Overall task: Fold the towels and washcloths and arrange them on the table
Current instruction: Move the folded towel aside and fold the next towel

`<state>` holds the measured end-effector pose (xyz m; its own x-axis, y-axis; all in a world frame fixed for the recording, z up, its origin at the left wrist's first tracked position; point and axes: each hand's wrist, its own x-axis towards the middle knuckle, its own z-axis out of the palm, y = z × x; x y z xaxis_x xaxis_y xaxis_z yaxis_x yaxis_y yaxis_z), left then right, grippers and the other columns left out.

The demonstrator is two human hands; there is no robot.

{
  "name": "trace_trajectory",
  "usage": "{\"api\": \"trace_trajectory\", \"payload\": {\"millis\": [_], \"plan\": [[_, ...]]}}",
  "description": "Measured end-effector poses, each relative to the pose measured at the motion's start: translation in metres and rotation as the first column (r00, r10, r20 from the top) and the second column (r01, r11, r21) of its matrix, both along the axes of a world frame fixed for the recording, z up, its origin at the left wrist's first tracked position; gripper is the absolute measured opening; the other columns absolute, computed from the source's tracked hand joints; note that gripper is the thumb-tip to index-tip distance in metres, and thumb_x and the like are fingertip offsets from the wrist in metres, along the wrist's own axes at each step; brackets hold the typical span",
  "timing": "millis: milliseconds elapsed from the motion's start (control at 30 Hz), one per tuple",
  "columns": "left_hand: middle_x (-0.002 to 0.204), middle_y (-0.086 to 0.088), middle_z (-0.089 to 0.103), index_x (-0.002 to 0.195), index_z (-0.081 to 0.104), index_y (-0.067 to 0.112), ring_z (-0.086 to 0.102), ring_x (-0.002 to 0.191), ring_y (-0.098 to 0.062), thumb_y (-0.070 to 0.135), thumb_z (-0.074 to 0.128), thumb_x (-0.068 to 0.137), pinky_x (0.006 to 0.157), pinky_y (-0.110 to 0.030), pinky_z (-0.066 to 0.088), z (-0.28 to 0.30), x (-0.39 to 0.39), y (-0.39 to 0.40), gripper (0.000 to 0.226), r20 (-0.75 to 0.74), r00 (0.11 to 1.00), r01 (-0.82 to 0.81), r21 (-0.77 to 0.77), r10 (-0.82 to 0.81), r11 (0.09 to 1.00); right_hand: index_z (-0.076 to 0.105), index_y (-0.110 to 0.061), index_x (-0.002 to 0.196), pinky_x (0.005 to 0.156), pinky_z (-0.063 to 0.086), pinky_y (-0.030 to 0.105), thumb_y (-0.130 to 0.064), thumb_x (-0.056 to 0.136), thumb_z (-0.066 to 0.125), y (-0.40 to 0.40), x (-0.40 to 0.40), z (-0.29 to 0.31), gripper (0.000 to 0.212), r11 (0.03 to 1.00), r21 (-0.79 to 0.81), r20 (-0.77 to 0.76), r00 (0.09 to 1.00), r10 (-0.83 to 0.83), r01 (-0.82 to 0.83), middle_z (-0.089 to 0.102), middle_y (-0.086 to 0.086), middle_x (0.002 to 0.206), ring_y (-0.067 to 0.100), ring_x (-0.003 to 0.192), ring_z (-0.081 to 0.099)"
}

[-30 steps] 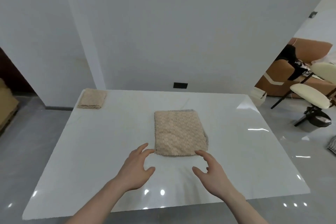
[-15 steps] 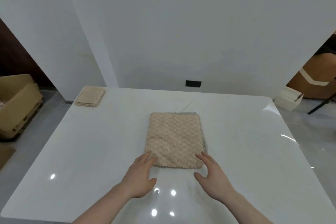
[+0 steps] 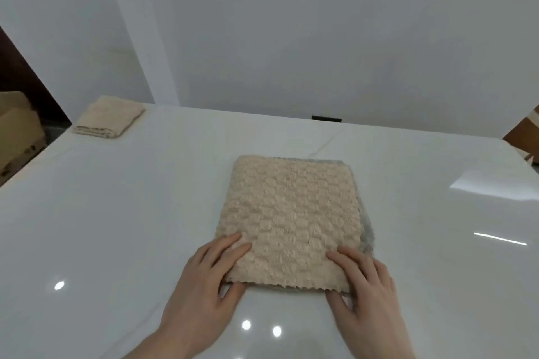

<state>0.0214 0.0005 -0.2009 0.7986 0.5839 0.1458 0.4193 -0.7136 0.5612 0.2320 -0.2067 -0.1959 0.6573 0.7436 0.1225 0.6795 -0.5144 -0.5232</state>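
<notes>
Now both hands, left [image 3: 204, 280] and right [image 3: 361, 285], seemingly pinching the beige towel's [image 3: 288, 213] near corners.

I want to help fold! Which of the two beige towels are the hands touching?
The bumpy beige checkered towel mid-table; the left hand and right hand grip its near corners. The smaller folded beige cloth lies untouched at the far left corner.

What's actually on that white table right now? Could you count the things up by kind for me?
Folded beige cloths: 2, one under the hands and one at the far left corner
Hands: 2, left hand and right hand, each at a near corner of the nearer cloth
Total: 4
</notes>
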Motion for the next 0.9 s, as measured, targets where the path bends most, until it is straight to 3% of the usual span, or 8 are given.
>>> {"api": "trace_trajectory", "payload": {"millis": [233, 400, 467, 567, 633, 733, 900], "plan": [[0.155, 0.039, 0.025, 0.148, 0.038, 0.054, 0.024, 0.143, 0.006, 0.062, 0.024, 0.1, 0.114, -0.023, 0.025, -0.019, 0.0, -0.003, 0.051, 0.031, 0.999, 0.013, 0.156, -0.018, 0.988, 0.053, -0.059, 0.133, 0.107, 0.027, 0.025, -0.046, 0.085, 0.055, -0.003, 0.001, -0.019, 0.049, 0.996, 0.084, 0.058, 0.998, 0.016, -0.021, 0.042, -0.041, 0.136, -0.007, 0.13, 0.031], [0.154, 0.038, 0.027, 0.147, 0.04, 0.053, 0.026, 0.14, 0.006, 0.062, 0.016, 0.099, 0.118, -0.021, 0.024, -0.025, 0.0, -0.003, 0.055, 0.038, 0.999, 0.007, 0.217, -0.016, 0.976, 0.056, -0.059, 0.13, 0.109, 0.029, 0.026, -0.041, 0.091, 0.047, -0.002, 0.004, -0.027, 0.043, 0.99, 0.137, 0.112, 0.993, 0.021, -0.037, 0.043, -0.041, 0.132, -0.005, 0.124, 0.035], [0.151, 0.035, 0.034, 0.145, 0.047, 0.048, 0.031, 0.137, 0.004, 0.056, 0.025, 0.102, 0.116, -0.018, 0.023, -0.026, 0.001, -0.003, 0.049, 0.072, 0.997, -0.011, 0.248, -0.007, 0.969, 0.058, -0.054, 0.132, 0.111, 0.032, 0.028, -0.036, 0.095, 0.051, -0.003, 0.004, -0.029, 0.042, 0.987, 0.156, 0.129, 0.991, 0.027, -0.047, 0.047, -0.036, 0.134, 0.001, 0.125, 0.039], [0.136, 0.028, 0.054, 0.131, 0.064, 0.038, 0.042, 0.125, 0.0, 0.024, 0.053, 0.101, 0.107, -0.006, 0.022, -0.026, -0.002, -0.005, 0.035, 0.18, 0.983, -0.077, 0.26, 0.03, 0.963, 0.062, -0.046, 0.134, 0.114, 0.035, 0.031, -0.03, 0.097, 0.054, -0.006, 0.002, -0.029, 0.04, 0.979, 0.196, 0.135, 0.991, 0.021, -0.047, 0.053, -0.031, 0.137, 0.004, 0.128, 0.045], [0.12, 0.025, 0.062, 0.117, 0.07, 0.032, 0.048, 0.113, -0.003, 0.01, 0.06, 0.094, 0.101, -0.01, 0.032, -0.025, -0.004, -0.007, 0.033, 0.262, 0.964, -0.122, 0.27, 0.049, 0.955, 0.066, -0.04, 0.131, 0.113, 0.036, 0.029, -0.032, 0.099, 0.054, -0.006, 0.0, -0.028, 0.035, 0.964, 0.263, 0.138, 0.99, -0.003, -0.034, 0.059, -0.027, 0.136, 0.005, 0.127, 0.049], [0.105, 0.025, 0.062, 0.104, 0.067, 0.031, 0.049, 0.101, -0.005, 0.012, 0.062, 0.091, 0.09, -0.026, 0.044, -0.021, -0.007, -0.007, 0.024, 0.284, 0.956, -0.161, 0.279, 0.079, 0.947, 0.072, -0.032, 0.126, 0.107, 0.036, 0.022, -0.029, 0.1, 0.056, -0.005, -0.002, -0.028, 0.031, 0.942, 0.334, 0.184, 0.982, -0.04, -0.024, 0.065, -0.021, 0.131, 0.009, 0.121, 0.05], [0.097, 0.023, 0.059, 0.096, 0.063, 0.033, 0.047, 0.093, -0.006, 0.02, 0.062, 0.093, 0.077, -0.029, 0.045, -0.019, -0.006, -0.01, 0.013, 0.314, 0.939, -0.235, 0.28, 0.142, 0.931, 0.072, -0.029, 0.123, 0.096, 0.032, 0.012, -0.015, 0.099, 0.058, -0.01, -0.004, -0.029, 0.031, 0.913, 0.408, 0.241, 0.966, -0.089, -0.018, 0.066, -0.021, 0.122, 0.008, 0.116, 0.048]]}}
